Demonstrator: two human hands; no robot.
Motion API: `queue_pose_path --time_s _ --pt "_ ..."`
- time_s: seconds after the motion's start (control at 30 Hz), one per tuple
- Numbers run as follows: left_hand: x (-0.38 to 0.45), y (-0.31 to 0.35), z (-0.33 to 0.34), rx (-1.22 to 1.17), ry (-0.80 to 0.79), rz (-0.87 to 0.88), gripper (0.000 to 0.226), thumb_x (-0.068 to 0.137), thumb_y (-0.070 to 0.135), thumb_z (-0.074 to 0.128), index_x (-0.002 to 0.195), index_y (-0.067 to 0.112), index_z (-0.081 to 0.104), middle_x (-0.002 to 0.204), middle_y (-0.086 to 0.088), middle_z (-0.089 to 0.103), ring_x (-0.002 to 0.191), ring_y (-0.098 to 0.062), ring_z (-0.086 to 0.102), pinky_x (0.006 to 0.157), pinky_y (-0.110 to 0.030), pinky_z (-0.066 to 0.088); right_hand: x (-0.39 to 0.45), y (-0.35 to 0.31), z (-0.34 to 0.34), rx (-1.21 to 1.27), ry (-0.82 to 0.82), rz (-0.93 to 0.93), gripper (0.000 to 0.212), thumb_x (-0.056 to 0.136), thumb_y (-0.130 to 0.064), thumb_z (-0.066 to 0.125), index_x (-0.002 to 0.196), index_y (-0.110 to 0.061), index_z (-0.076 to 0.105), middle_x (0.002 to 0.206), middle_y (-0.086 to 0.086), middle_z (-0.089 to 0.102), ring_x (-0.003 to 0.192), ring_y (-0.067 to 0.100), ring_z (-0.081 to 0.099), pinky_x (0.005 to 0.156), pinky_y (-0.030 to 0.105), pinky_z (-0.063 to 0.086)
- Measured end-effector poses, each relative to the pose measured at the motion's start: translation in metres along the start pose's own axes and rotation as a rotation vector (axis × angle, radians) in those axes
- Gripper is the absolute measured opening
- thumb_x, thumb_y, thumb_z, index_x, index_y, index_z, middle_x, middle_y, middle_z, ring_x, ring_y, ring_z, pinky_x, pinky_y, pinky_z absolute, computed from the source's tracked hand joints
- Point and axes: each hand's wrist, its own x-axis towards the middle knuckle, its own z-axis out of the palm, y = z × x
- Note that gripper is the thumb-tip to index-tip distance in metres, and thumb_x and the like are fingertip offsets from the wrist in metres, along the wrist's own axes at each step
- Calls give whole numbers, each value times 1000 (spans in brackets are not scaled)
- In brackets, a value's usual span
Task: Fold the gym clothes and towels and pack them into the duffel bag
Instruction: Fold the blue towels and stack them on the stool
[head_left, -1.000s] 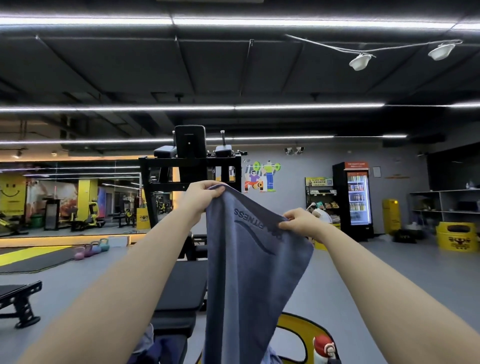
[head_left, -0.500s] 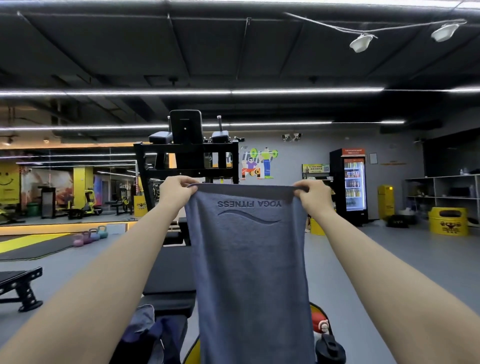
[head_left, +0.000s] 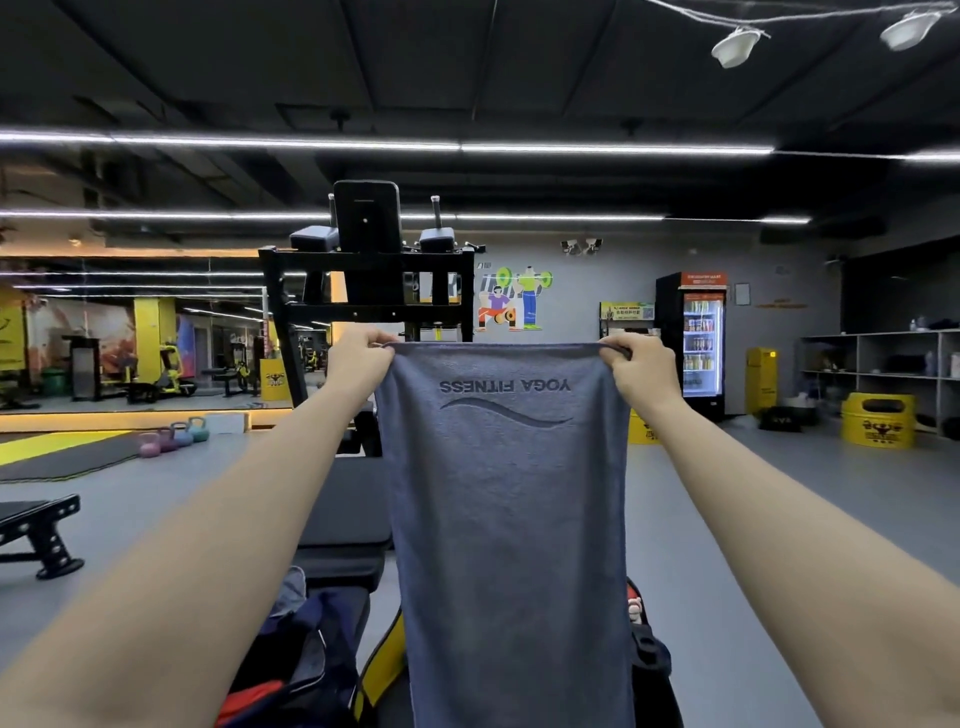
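Grey towel (head_left: 511, 499) hangs flat below your fingers, left hand (head_left: 358, 358) and right hand (head_left: 641, 369) each pinching a top corner. You've folded nothing of it yet; folding and bagging remain.

Towel now spread flat between the hands

One second ago the towel (head_left: 511, 509) hung bunched and twisted; the left hand (head_left: 358, 361) and the right hand (head_left: 641, 366) have moved apart, stretching its top edge straight, and the mirrored lettering became fully visible.
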Motion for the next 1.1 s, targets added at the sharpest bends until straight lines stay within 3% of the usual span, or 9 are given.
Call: queue_pose_path --time_s 0.17,0.27,0.33,0.5,0.7,0.97,1.1 --pt "6 -23 14 16 -31 -18 25 96 10 49 117 8 63 120 -12 60 104 -18 51 82 -28 40 -2 16 15 -5 -51 45 22 94 -9 57 111 -2 69 112 15 68 111 29 58 92 30 40" --pt "9 -43 26 27 -49 -43 23 96 10 51 114 9 65 117 -11 62 109 -24 54 83 -30 43 -3 31 32 -5 -91 81 22 93 -6 57 110 -1 69 107 15 68 110 29 57 76 17 33" --pt "11 -58 37 12 -58 -72 22 95 9 52 111 9 66 116 -12 63 109 -26 55 84 -31 44 -5 45 46 -18 -117 99 21 93 -6 58 109 0 70 102 16 67 111 31 57 71 16 29" --pt "11 -102 65 45 -90 -138 22 95 7 53 109 10 69 112 -11 66 100 -23 57 73 -22 37 -16 81 85 -43 -184 200 23 94 -10 58 112 -3 69 114 13 68 111 27 57 75 18 32" --pt "11 -162 100 21 -149 -241 22 94 5 54 106 12 71 112 -6 67 104 -14 55 81 -20 38 -31 134 132 -58 -256 304 21 94 -10 57 108 -3 71 111 13 69 105 25 59 79 24 39" --pt "-22 -234 130 61 -236 -365 22 92 1 53 97 10 72 109 -8 69 108 -20 59 77 -18 39 -81 188 174 -58 -405 413 20 93 -8 57 106 -2 71 109 14 70 107 28 60 87 30 43" --pt "-61 -268 142 133 -302 -400 25 91 -1 51 97 9 73 107 -9 70 107 -21 60 78 -15 37 -127 216 186 -78 -501 450 20 92 -7 58 106 -4 72 109 11 70 108 25 60 82 24 40"
